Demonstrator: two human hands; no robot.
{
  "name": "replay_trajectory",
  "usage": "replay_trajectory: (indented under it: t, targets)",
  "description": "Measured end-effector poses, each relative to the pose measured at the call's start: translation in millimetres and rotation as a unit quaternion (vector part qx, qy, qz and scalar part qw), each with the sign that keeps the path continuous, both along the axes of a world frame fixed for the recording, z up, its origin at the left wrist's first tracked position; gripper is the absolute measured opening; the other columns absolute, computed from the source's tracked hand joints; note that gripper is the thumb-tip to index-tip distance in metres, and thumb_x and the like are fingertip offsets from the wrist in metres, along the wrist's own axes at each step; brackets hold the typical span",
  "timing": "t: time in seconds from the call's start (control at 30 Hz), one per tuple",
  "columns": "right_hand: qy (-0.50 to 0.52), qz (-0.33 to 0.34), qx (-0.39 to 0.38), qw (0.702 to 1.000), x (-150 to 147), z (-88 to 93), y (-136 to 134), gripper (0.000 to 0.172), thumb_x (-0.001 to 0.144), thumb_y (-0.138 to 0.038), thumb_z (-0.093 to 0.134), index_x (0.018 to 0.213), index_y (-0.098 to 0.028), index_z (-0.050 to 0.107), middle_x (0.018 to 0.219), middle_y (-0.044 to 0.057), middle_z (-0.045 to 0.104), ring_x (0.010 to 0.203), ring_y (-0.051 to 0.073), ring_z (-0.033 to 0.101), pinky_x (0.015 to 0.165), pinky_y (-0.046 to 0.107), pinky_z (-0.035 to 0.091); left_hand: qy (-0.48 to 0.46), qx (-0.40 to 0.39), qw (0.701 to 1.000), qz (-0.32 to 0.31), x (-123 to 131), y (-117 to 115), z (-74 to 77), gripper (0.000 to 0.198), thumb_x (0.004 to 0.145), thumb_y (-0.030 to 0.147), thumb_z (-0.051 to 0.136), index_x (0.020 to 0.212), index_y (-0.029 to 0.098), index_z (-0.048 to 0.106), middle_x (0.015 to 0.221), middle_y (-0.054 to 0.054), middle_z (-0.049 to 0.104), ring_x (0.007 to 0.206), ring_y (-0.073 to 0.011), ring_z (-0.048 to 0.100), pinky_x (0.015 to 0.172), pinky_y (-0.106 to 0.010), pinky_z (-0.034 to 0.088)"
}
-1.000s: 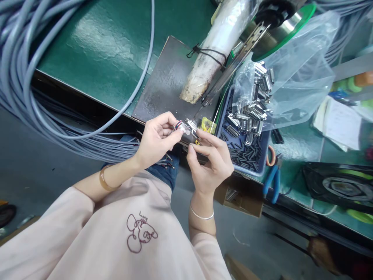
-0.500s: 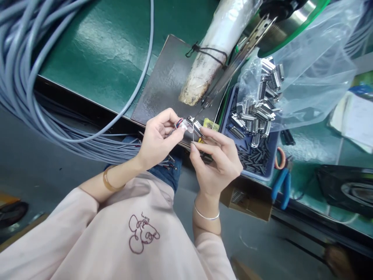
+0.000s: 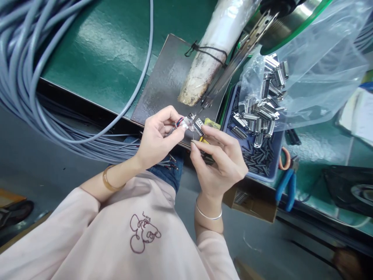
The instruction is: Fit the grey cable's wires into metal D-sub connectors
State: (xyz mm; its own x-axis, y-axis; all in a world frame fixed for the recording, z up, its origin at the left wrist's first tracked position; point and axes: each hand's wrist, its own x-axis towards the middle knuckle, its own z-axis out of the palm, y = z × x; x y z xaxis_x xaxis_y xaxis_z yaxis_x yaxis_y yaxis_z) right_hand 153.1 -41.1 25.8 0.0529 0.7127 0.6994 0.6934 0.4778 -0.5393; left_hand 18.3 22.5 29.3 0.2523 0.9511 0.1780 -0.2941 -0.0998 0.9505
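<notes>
The person is wearing a pale top (image 3: 101, 241) that is carrying a stitched line drawing (image 3: 145, 235); small lettering (image 3: 146, 216) is sitting above it, too unclear to read. A blue tray (image 3: 278, 157) is holding black pieces (image 3: 260, 157) and metal connectors (image 3: 264, 116), over which a clear bag (image 3: 317, 89) is spreading. Below the bench, a cardboard box (image 3: 259, 212) is holding metallic items. The hands are staying slightly apart: the left hand (image 3: 163, 134) is pinching red and blue wires (image 3: 179, 122), the right hand (image 3: 220, 163) a thin strand (image 3: 193, 136). Between them, a connector (image 3: 199, 127) is lying beneath the soldering iron (image 3: 233, 70).
</notes>
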Motion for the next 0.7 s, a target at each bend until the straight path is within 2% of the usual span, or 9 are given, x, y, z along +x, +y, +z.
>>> replay_trajectory:
  t: [0.13,0.47,0.7]
  targets:
    - [-0.016,-0.011,0.002,1.0,0.4,-1.5,-1.4,0.02,0.079,0.0,0.074,0.094,-0.012,0.068,0.114,0.008,0.07,0.105,0.011,0.068,0.096,0.023,0.059,0.012,-0.003,1.0,-0.005,-1.0,-0.9,-2.3,0.017,0.085,0.014,0.061,0.076,0.012,0.047,0.073,-0.001,0.054,0.053,-0.0017,0.045,0.048,-0.012,0.041]
    - [-0.011,-0.027,-0.006,1.0,1.4,0.3,1.4,0.019,0.08,-0.001,0.074,0.092,-0.014,0.068,0.11,0.006,0.071,0.099,0.011,0.069,0.09,0.023,0.06,0.0,0.018,1.0,-0.025,-4.5,0.4,-1.5,0.015,0.085,0.01,0.064,0.074,0.009,0.053,0.077,-0.002,0.059,0.052,0.0004,0.045,0.048,-0.01,0.042]
    - [-0.009,-0.019,-0.006,1.0,1.5,1.8,5.1,0.018,0.079,0.001,0.074,0.091,-0.012,0.069,0.11,0.008,0.07,0.104,0.012,0.068,0.092,0.022,0.059,0.021,0.003,0.999,-0.026,-5.2,4.8,0.4,0.014,0.082,0.012,0.063,0.073,0.01,0.052,0.075,-0.002,0.059,0.051,-0.0005,0.045,0.046,-0.01,0.04]
